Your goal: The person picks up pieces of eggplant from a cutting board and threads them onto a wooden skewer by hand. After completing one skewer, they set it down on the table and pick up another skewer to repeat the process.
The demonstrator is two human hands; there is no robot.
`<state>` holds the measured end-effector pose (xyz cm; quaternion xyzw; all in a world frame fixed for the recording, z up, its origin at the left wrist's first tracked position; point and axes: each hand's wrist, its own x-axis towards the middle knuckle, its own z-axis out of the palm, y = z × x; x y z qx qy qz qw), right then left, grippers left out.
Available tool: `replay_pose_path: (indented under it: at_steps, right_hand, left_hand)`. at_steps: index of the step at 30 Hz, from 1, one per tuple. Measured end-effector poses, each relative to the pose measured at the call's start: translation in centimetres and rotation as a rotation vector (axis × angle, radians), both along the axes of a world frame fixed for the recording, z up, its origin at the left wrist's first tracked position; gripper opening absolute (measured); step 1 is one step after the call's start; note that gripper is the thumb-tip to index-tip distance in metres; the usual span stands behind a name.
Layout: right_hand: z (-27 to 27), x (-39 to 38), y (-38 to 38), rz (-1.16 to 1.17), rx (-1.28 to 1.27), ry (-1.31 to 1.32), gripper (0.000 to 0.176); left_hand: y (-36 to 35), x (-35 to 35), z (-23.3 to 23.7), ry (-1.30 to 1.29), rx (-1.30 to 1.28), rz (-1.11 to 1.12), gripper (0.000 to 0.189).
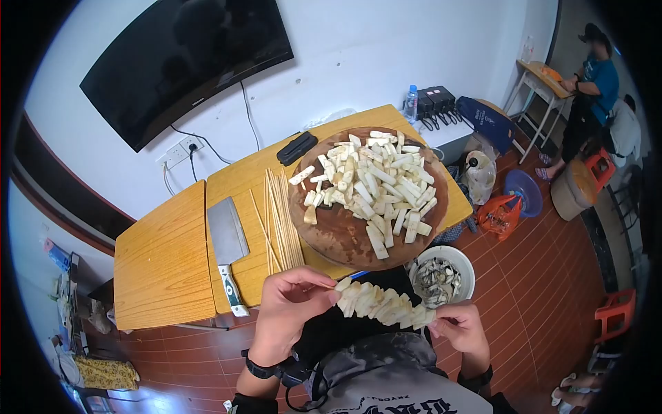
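A skewer of pale vegetable pieces point(383, 304) stretches between my two hands, in front of the table's near edge. My left hand point(293, 300) pinches the bare stick at its left end. At the right end, the fingers of my right hand point(460, 326) are closed on the last piece. Just beyond my hands, a round wooden chopping board point(321, 238) carries a heap of cut pale vegetable strips point(383, 176). Bare wooden skewers point(283, 217) lie side by side left of the board. A cleaver point(228, 238) with a white and green handle rests farther left.
The yellow wooden table point(162, 259) stands against the wall under a television point(193, 62). A black case point(297, 148) lies behind the board. On the floor at right are a white bucket point(471, 265) of dark peelings, an orange bag point(499, 215) and a purple basin point(528, 186). Two people are farther back.
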<state>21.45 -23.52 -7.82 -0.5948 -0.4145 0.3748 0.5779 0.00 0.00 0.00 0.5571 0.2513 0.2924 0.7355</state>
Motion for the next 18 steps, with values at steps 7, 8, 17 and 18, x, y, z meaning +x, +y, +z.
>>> replay_pose_path:
  at_steps: [7, 8, 17, 18]
  right_hand:
    - [1.0, 0.0, 0.4, -0.016, -0.048, -0.066, 0.008]
    - [1.0, 0.0, 0.4, -0.018, -0.056, -0.088, 0.008]
    - [1.9, -0.2, 0.8, -0.045, -0.033, -0.124, 0.010]
    - [1.7, -0.1, 0.7, -0.048, -0.022, -0.110, 0.008]
  left_hand:
    - [-0.5, 0.8, 1.8, 0.037, -0.092, 0.041, 0.022]
    - [-0.5, 0.7, 1.9, 0.048, -0.086, 0.040, 0.022]
    - [-0.6, 0.7, 0.8, 0.031, -0.088, 0.064, 0.024]
    - [-0.7, 0.8, 1.1, 0.017, -0.084, 0.040, 0.025]
